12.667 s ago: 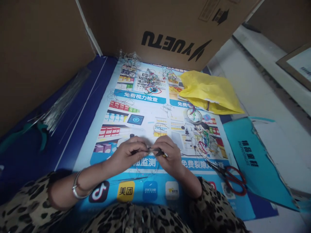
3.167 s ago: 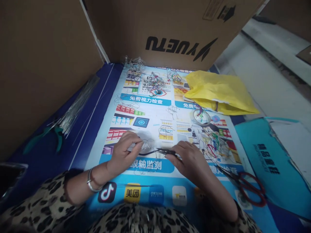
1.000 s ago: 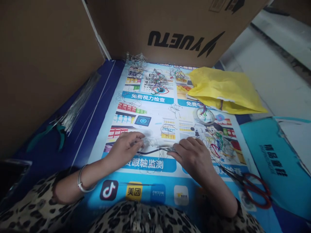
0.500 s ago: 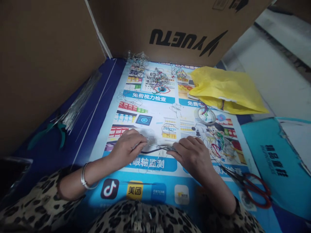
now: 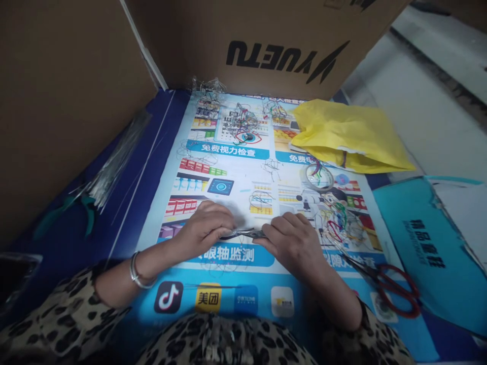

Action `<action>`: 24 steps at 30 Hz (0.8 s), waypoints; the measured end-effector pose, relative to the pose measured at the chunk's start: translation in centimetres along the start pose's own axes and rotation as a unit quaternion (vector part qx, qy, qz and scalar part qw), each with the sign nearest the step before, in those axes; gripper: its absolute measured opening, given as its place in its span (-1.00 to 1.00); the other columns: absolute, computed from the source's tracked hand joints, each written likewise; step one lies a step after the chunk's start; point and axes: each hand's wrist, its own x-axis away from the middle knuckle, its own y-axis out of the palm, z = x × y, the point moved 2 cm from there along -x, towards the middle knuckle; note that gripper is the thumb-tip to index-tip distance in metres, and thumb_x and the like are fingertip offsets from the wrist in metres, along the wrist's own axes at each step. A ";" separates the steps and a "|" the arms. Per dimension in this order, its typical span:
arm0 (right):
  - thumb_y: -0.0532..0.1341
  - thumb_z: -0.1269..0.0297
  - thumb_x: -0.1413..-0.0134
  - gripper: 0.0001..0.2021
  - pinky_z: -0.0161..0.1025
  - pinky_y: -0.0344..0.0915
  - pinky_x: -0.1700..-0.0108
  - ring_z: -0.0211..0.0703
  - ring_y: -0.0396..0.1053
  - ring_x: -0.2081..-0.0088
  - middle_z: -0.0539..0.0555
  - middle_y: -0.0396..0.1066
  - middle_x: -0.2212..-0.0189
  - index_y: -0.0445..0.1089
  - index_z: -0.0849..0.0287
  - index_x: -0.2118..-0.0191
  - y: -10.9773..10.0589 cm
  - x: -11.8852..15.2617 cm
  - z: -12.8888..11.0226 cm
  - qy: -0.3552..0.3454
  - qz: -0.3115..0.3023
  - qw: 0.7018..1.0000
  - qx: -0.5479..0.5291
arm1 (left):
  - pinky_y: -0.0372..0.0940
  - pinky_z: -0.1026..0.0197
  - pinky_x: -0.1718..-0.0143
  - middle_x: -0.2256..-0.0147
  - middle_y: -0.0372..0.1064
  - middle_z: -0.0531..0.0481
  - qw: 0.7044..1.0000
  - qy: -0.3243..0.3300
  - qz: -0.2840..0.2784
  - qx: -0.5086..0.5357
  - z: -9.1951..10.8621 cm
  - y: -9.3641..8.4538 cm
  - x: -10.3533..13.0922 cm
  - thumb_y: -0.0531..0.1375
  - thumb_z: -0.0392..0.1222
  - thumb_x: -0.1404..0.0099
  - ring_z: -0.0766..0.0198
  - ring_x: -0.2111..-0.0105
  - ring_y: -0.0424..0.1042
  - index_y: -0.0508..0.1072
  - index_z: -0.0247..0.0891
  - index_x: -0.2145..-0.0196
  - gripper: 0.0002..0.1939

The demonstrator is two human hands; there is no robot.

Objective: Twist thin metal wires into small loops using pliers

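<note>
Over the middle of the printed poster, my left hand (image 5: 207, 230) is closed in a pinch on a thin, dark blue wire (image 5: 228, 235). Its far end inside the fingers is hidden. My right hand (image 5: 291, 243), palm down, is wrapped around a slim metal pointed tool (image 5: 251, 232) resembling pliers; its handles are covered by the fingers. The tool's tip points left and meets the wire close to my left fingertips. Whether the tip grips the wire is too small to tell.
Red-handled scissors (image 5: 397, 289) lie right, near a teal cardboard piece (image 5: 414, 243). Beyond are a tape roll (image 5: 319, 176), a yellow bag (image 5: 353, 134) and tangled wires (image 5: 243, 119). Teal-handled pliers (image 5: 89, 215) and a wire bundle (image 5: 117, 162) lie left. Cardboard walls (image 5: 190, 45) stand behind.
My hands have come closer together, and the tool's tip is now nearer my left fingers. Less of the dark blue wire shows between them. The whole view has shifted slightly.
</note>
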 end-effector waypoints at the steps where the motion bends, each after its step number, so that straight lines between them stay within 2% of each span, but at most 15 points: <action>1: 0.08 0.03 -0.14 -0.67 -0.18 -0.09 0.32 -0.15 0.12 0.38 0.03 0.26 0.54 0.33 0.15 0.49 0.0 0.0 -0.1 -0.002 0.002 1.000 0.001 | 0.12 0.10 0.12 0.31 0.43 0.01 1.000 -0.002 -0.005 0.004 0.0 0.0 0.0 0.01 -0.27 -0.30 0.23 0.23 0.35 0.39 -0.18 0.27 -0.84; 5: 0.07 0.03 -0.14 -0.67 -0.18 -0.09 0.32 -0.16 0.12 0.38 0.03 0.26 0.54 0.32 0.14 0.49 0.1 -0.1 -0.3 -0.004 0.006 1.000 0.001 | 0.11 0.12 0.16 0.35 0.42 0.03 1.000 0.004 -0.004 -0.004 -0.1 0.0 0.0 0.03 -0.29 -0.29 0.26 0.29 0.35 0.37 -0.18 0.30 -0.87; 15: 0.07 0.05 -0.15 -0.69 -0.18 -0.09 0.32 -0.15 0.12 0.38 0.03 0.26 0.53 0.31 0.14 0.48 0.0 0.0 -0.5 -0.007 -0.002 1.000 0.002 | 0.10 0.11 0.19 0.37 0.41 0.00 0.997 0.032 0.009 -0.074 -0.2 0.2 -0.1 0.06 -0.30 -0.26 0.24 0.29 0.36 0.36 -0.18 0.33 -0.90; 24: 0.12 0.06 -0.11 -0.71 -0.19 -0.09 0.33 -0.15 0.12 0.38 0.03 0.25 0.53 0.30 0.14 0.49 0.0 -0.1 -0.6 -0.008 -0.005 1.000 -0.005 | 0.10 0.10 0.15 0.37 0.41 0.01 0.996 0.026 -0.003 -0.091 -0.2 0.3 0.0 0.08 -0.27 -0.25 0.23 0.26 0.37 0.38 -0.19 0.35 -0.91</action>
